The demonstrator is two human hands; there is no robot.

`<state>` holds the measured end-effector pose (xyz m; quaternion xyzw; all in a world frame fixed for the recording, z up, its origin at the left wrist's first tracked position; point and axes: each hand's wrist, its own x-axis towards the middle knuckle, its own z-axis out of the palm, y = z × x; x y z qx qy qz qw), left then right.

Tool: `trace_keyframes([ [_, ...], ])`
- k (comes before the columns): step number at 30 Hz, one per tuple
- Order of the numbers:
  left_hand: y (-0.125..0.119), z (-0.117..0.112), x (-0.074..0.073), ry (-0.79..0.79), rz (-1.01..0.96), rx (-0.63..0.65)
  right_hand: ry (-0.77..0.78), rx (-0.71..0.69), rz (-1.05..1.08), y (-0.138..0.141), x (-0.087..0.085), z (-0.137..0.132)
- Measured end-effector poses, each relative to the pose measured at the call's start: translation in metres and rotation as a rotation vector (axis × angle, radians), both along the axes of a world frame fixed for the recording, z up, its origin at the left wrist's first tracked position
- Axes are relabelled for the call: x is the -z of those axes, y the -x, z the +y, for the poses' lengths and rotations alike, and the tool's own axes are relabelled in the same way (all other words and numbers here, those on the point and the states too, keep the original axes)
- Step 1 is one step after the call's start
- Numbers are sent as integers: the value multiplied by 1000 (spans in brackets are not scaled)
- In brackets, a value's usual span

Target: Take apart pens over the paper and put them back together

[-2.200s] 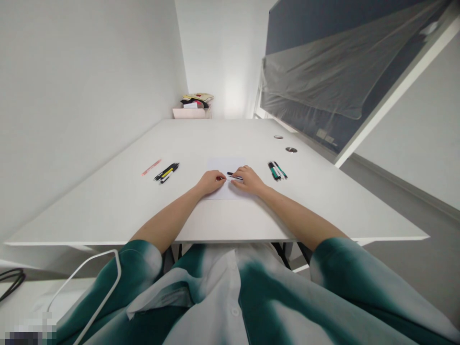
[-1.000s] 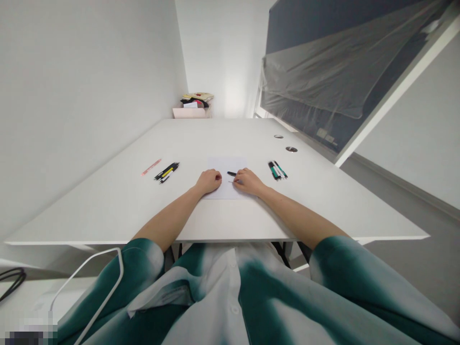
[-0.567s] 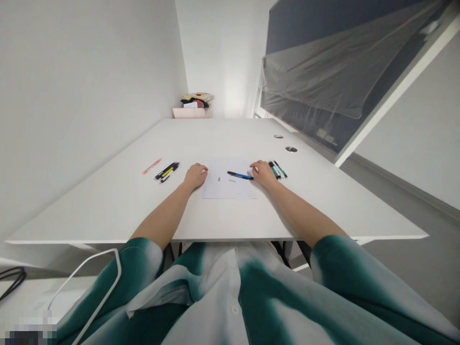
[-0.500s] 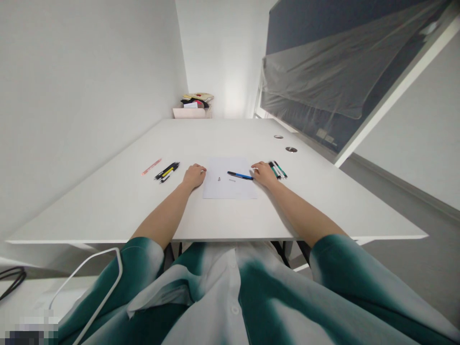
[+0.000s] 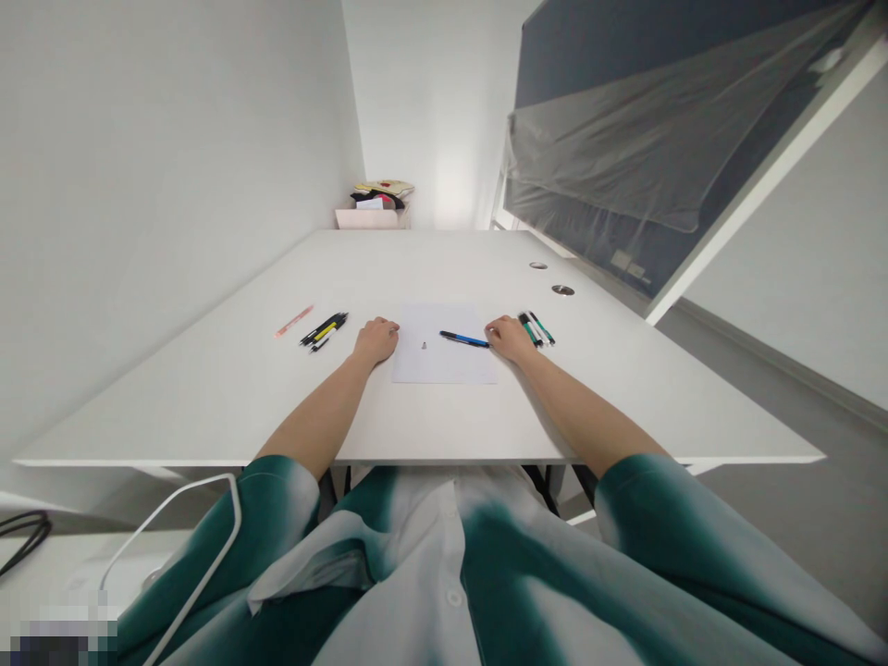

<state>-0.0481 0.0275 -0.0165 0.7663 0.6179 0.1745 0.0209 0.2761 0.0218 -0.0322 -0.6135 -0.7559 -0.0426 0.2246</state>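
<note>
A sheet of white paper (image 5: pixel 444 366) lies on the white table. My left hand (image 5: pixel 376 340) rests at its left edge, fingers curled together; a tiny greyish thing may show at the fingertips, too small to name. My right hand (image 5: pixel 511 339) is at the right edge, with its fingers bent in and drawn together; what they hold, if anything, is hidden. A blue and black pen (image 5: pixel 464 339) lies slanted on the paper, its right end close by the right hand. Left of the pen sits a tiny dark metal-looking piece (image 5: pixel 425 346).
Several black and yellow pens (image 5: pixel 324 331) and a pink strip (image 5: pixel 294 321) lie on the left. Green, white and black markers (image 5: pixel 536 328) lie just right of my right hand. Two round metal fittings (image 5: pixel 562 290) are set in the table (image 5: pixel 444 421). A box (image 5: pixel 367 219) stands behind.
A small thin, coil-like piece that lay on the paper below the pen is no longer seen there. My right fingers have drawn in slightly; my left hand has barely moved.
</note>
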Motion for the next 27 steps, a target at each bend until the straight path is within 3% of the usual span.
trace_keyframes([
  [13, -2, -3, -3, 5, 52, -24, 90, 23, -37, 1, -5, -1],
  [27, -3, -3, -3, 5, 35, -21, 64, 13, -25, -1, -1, 1],
])
